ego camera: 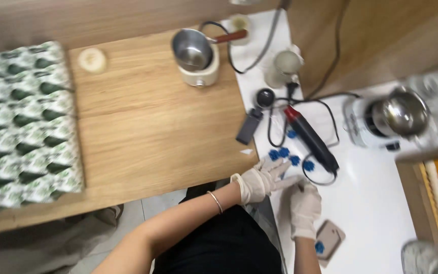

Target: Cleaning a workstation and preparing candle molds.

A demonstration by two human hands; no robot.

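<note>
Evidently both gloved hands work over the white tabletop, beside the small blue discs; the left hand lies fingers spread, its grip apart, touching the nearest discs; the right hand is curled shut, on what I cannot tell. Those discs look light, thin and brittle, probably best pinched gently by the rim; a black-and-red tool lies just beyond.

We see the heat tool lying on the bench, small discs left of it, a pot behind right.
</note>
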